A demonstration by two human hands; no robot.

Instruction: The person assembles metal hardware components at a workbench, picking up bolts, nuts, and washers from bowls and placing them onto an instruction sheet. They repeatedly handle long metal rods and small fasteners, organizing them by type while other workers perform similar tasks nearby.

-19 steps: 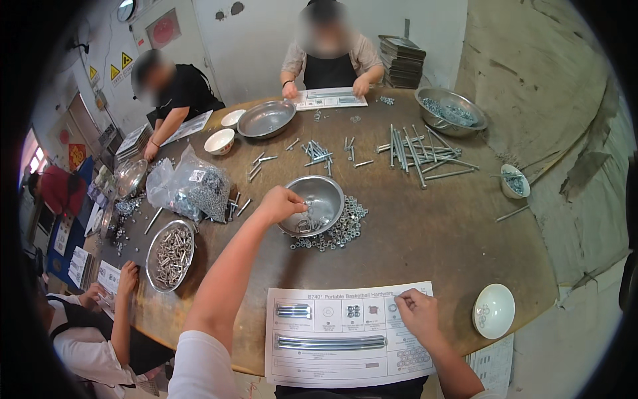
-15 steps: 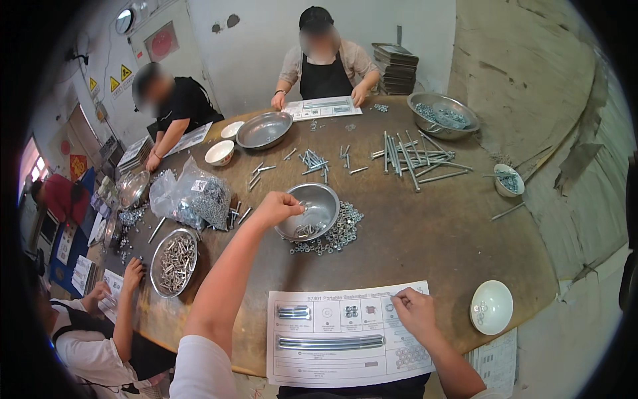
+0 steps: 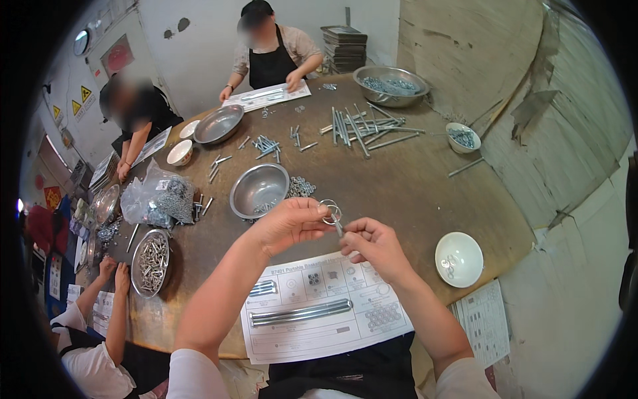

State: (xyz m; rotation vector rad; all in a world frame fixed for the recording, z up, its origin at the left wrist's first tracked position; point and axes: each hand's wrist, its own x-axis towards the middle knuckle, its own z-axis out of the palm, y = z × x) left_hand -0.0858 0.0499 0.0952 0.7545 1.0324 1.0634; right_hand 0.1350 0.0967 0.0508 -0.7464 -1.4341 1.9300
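Observation:
My left hand pinches thin metal rings between thumb and fingertips, above the far edge of a printed sheet. Close beside it, my right hand is closed on a small grey metal piece at the rings' lower edge; its kind is hard to make out. Under both hands lies the white parts sheet, with long silver rods on it that may be printed or real. Beyond my left hand a steel bowl holds some rings, with a pile of nuts next to it.
At the right stands a white bowl with a few rings. Loose long bolts and short bolts lie farther off. A bolt-filled steel bowl and a plastic bag of hardware are at left. Several co-workers sit around the table.
My left hand has come back from the steel bowl toward me, now with rings in it. My right hand has risen off the sheet to meet it. The whole view has shifted.

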